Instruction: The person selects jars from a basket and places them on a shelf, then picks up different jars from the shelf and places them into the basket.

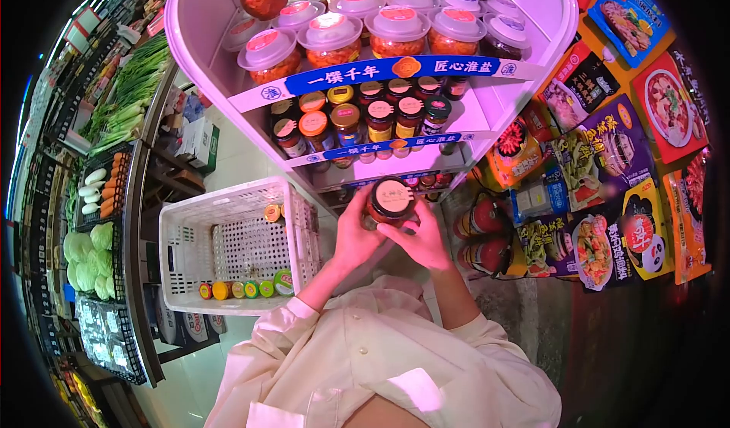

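A glass jar [391,198] with a black lid and a pale pink label on top is held upright between my two hands, low in front of the shelf unit. My left hand [356,233] wraps round its left side. On the right, my right hand [420,237] closes on the jar from below, its fingers pressed to the glass. Just beyond them, similar jars [379,116] with black, orange and gold lids stand on the middle shelf. What fills the held jar is hard to make out under the lid.
A white plastic crate [228,306] at left holds several small jars [251,289]. Tubs with white lids [329,36] fill the top shelf [243,97]. Bagged food packets [601,147] hang at right. Vegetable racks [103,261] line the far left.
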`<state>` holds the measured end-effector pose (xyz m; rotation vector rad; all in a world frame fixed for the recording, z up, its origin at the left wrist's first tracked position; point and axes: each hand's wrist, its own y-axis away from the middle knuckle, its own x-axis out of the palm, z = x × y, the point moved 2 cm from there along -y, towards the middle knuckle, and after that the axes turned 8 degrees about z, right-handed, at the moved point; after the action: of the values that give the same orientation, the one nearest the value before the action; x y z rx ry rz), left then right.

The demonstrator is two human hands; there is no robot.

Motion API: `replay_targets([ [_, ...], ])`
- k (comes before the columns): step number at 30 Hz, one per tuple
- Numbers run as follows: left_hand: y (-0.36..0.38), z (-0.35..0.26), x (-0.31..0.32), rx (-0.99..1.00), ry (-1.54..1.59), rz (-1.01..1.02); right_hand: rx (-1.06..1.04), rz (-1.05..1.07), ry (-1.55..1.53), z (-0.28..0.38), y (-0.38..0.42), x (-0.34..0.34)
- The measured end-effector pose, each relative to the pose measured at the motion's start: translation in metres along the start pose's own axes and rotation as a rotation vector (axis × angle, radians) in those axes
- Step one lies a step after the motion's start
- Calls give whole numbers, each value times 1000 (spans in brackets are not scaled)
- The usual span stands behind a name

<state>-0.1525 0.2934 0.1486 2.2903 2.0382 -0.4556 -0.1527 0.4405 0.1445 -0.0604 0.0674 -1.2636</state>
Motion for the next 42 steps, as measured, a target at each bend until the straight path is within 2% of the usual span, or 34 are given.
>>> replay_targets([
  [4, -13, -2, 22, -10, -118, 44, -38, -37, -103, -7, -4, -14],
  [6, -22, 5, 32, 46, -104, 117, -69, -92, -115, -5, -5, -26],
  [8, -31, 1, 40, 94, -151, 189, -59, -148, -30, -9, -8, -42],
  [9, -34, -1, 43, 91, -175, 248, -26, -184, -71, -11, -11, -52],
  [11, -33, -8, 47, 87, -248, 232, -15, -260, -136, -14, -24, -73],
  [14, -23, 2, 44, -5, -294, 263, -45, -406, -7, -20, -49, -119],
  [16, -15, 13, 39, -79, -312, 297, -5, -493, 283, -7, -67, -146],
  [17, -11, 19, 36, -108, -322, 312, -114, -537, 295, -13, -78, -159],
  [19, -5, 28, 33, -143, -326, 314, -127, -573, 386, -15, -98, -179],
  [22, 1, 37, 30, -167, -321, 285, -167, -576, 484, -36, -130, -206],
  [24, 3, 41, 28, -190, -332, 280, -122, -566, 496, -50, -149, -216],
  [27, 6, 40, 24, -226, -302, 260, -70, -538, 392, -57, -173, -223],
  [32, 15, 48, 19, -326, -246, 231, -144, -460, 371, -80, -212, -236],
  [34, 17, 48, 17, -354, -241, 222, -183, -418, 305, -82, -221, -236],
  [38, 21, 49, 16, -361, -240, 197, -71, -362, 408, -89, -229, -237],
  [39, 21, 50, 16, -356, -241, 194, -121, -323, 312, -96, -234, -236],
  [42, 22, 55, 16, -401, -221, 208, -82, -344, 409, -113, -238, -241],
])
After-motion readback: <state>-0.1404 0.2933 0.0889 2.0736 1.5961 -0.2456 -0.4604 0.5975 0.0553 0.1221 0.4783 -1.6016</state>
